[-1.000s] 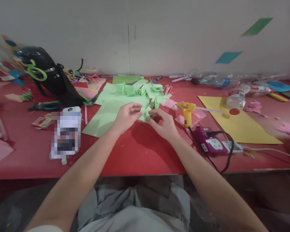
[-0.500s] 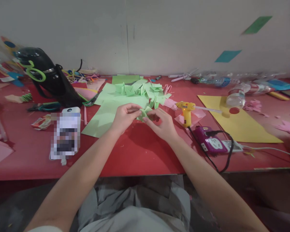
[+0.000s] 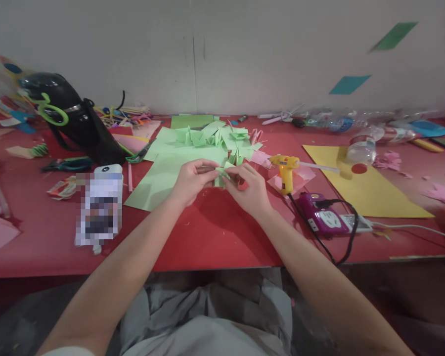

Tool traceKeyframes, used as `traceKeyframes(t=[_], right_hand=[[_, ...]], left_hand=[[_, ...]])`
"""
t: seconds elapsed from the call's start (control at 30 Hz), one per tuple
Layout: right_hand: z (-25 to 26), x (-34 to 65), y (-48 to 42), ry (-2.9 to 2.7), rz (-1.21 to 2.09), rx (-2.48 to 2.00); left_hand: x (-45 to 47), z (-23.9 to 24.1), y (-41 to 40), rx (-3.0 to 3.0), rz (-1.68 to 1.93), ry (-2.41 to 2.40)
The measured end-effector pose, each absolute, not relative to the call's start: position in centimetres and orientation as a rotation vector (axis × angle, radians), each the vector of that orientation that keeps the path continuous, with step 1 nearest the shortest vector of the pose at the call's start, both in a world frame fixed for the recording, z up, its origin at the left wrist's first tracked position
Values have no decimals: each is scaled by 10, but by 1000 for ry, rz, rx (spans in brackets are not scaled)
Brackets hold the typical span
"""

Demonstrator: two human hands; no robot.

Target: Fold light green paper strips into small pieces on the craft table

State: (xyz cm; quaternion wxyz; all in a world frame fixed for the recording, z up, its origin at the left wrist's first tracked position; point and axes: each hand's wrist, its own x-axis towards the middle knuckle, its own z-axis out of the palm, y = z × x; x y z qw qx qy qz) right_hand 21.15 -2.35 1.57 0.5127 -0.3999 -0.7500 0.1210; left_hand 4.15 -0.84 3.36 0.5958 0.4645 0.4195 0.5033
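Between my two hands is a small piece of light green paper, partly hidden by the fingers. My left hand pinches it from the left, thumb and fingers together. From the right, my right hand pinches the same piece near its top edge. Just behind the hands lie light green paper sheets, with several folded green paper pieces on top. One folded green piece stands close behind my right hand.
A yellow glue gun stands right of my hands, its cord running to a purple power socket. A phone and a black bottle case are at left. Yellow paper and a plastic bottle lie at right.
The green paper between my hands has turned, and its lower part now hangs down between the fingers. My right fingers have shifted slightly on it.
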Motion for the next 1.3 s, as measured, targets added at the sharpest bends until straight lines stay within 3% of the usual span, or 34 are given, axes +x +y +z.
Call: traceKeyframes(t=[0.2, 0.57, 0.83, 1.0, 1.2, 1.3], right_hand=[[12, 211, -24, -1833, 250, -935], [15, 210, -26, -2052, -149, -1092], [18, 206, -32, -2108, -177, -1184], [18, 211, -26, -1783, 93, -1129], [17, 217, -14, -1360, 993, -1119], [20, 213, -18, -1347, 1181, -1087]], left_hand=[[42, 36, -9, 980, 1173, 927], [41, 37, -3, 779, 1223, 856], [43, 37, -4, 807, 1262, 900], [40, 35, -3, 899, 1362, 916], [39, 33, -2, 1061, 1398, 936], [39, 31, -2, 1103, 1379, 943]])
